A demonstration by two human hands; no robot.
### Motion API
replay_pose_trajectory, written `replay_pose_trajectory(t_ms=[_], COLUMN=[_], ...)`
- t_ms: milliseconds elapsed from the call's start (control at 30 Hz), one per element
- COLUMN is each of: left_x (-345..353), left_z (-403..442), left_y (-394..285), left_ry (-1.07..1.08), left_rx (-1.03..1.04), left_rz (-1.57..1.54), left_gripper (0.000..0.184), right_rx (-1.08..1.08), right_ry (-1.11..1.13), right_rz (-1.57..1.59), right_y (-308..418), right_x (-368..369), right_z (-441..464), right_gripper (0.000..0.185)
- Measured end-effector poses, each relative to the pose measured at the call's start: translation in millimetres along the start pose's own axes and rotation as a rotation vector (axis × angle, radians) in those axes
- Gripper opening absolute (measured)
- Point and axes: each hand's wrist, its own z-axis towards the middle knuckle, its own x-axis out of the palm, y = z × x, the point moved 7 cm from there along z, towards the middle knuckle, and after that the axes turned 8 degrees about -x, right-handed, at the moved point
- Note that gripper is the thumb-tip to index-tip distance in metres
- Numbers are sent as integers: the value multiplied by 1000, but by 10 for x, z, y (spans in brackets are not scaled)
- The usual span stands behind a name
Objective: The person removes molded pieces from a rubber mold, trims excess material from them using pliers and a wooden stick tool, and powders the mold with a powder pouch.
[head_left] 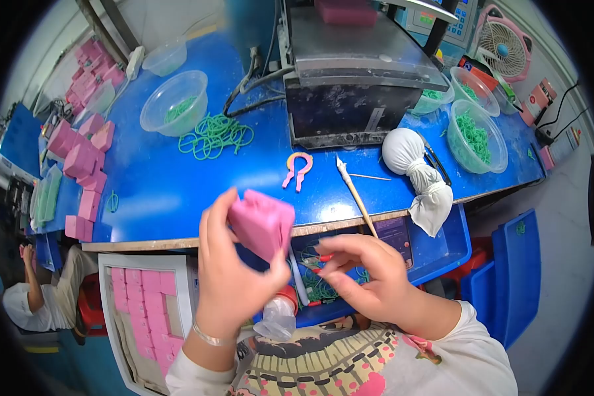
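My left hand (228,264) grips a pink rubber-like block (263,223), thumb on the near side and fingers behind, raised in front of the table edge. The block has a seam along its right side and an uneven top. To its right, my right hand (369,274) is half curled, with thumb and fingers apart. Small red bits show by its fingertips; whether it touches them I cannot tell. Beyond the hands, a pink-and-yellow horseshoe-shaped piece (298,170), a brush-like wooden stick (355,191) and a tied white cloth bag (412,165) lie on the blue table (244,171).
A dark press-like machine (350,86) stands at the back. Plastic bowls (173,105) hold green bands; loose green bands (216,136) lie nearby. Pink blocks (80,158) are stacked left, more in a white-framed tray (105,277). An open blue drawer (442,244) is below. Another person (36,297) sits far left.
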Motion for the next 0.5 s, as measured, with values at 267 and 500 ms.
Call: replay_pose_trajectory(t_ms=[267, 500], left_x=[-18, -49], left_z=[-458, -637], left_y=[-93, -253], left_ry=[24, -101], left_rx=[58, 319], left_rz=[-446, -430], left_gripper=[73, 58], right_rx=[249, 628], right_ry=[139, -209], right_rz=[564, 971], right_y=[-110, -325], right_x=[344, 371], right_z=[-49, -158], right_gripper=[43, 32])
